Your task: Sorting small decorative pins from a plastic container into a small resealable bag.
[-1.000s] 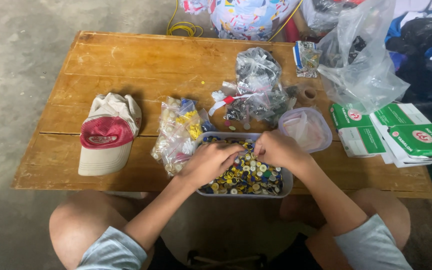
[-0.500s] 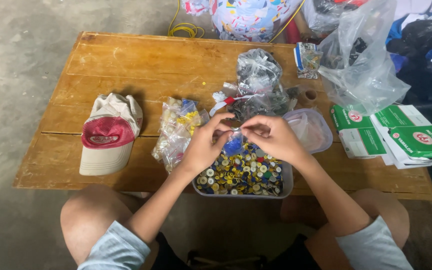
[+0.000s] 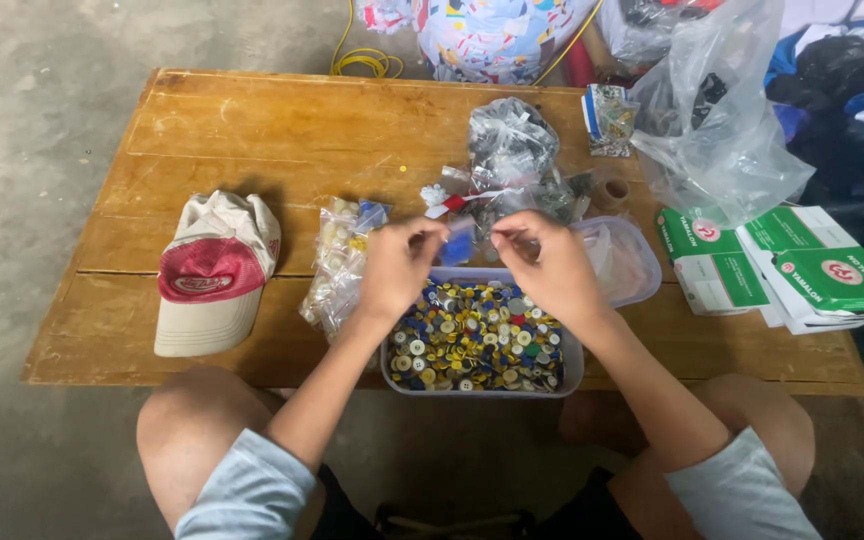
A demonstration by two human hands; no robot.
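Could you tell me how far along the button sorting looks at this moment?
Done: filled packets lie left of the tub. In hand: left hand and right hand pinch a small blue-filled bag between them. Left: the tub of mixed buttons looks nearly full.

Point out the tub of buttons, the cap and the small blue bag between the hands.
tub of buttons (image 3: 482, 385): head view, front rim.
cap (image 3: 214, 270): head view, red front panel.
small blue bag (image 3: 459, 243): head view, its middle, between both hands.
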